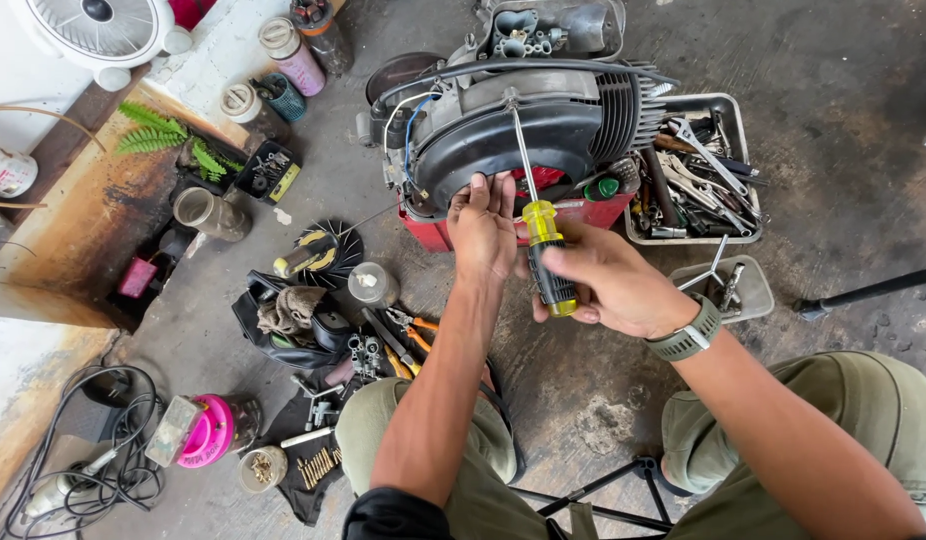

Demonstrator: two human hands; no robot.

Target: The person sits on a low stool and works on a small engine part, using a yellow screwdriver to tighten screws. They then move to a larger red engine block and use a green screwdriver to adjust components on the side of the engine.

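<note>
A small engine with a black fan shroud point(523, 130) sits on a red stand on the concrete floor in front of me. My right hand point(608, 285) grips a screwdriver point(543, 245) with a yellow and black handle; its long shaft runs up to the top of the shroud. My left hand point(483, 225) rests against the shroud's lower edge, fingers on the black cover, holding nothing else. A grey watch band is on my right wrist.
A metal tray of wrenches and tools point(695, 170) lies right of the engine, a smaller tray point(728, 285) below it. Pliers with orange grips point(413, 335), sockets, a black bag point(288, 320), cans, a pink tub point(205, 430) and cables point(93, 460) lie at left.
</note>
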